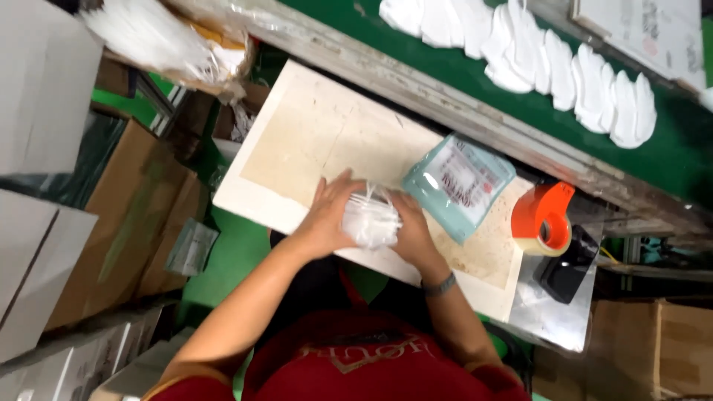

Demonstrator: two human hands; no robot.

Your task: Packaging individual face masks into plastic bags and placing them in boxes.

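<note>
Squeezing a small stack of white masks (370, 217) between both palms, the person is working right at the near edge of a pale worn board (297, 141). The left hand (329, 212) is pressing against one side of the stack with its fingers (338, 186) stretched out and slightly spread, tips lying over the top edge. The right hand (411, 226) is cupping the other side, fingers curled together around the masks, so the bundle is getting clamped from both sides and sitting just above the board. A grey watch (440, 284) is showing on the right wrist.

Just beside the right hand, a sealed teal packet (458, 184) is lying flat on the board. Further along, an orange tape dispenser (544, 217) is standing near the board's end, with a black object (566, 266) next to it on a shiny metal sheet. Up on the green belt (416, 56), a row of loose white masks (564, 70) is lying overlapped, well apart from the hands. Cardboard boxes (141, 215) are sitting around the floor.
</note>
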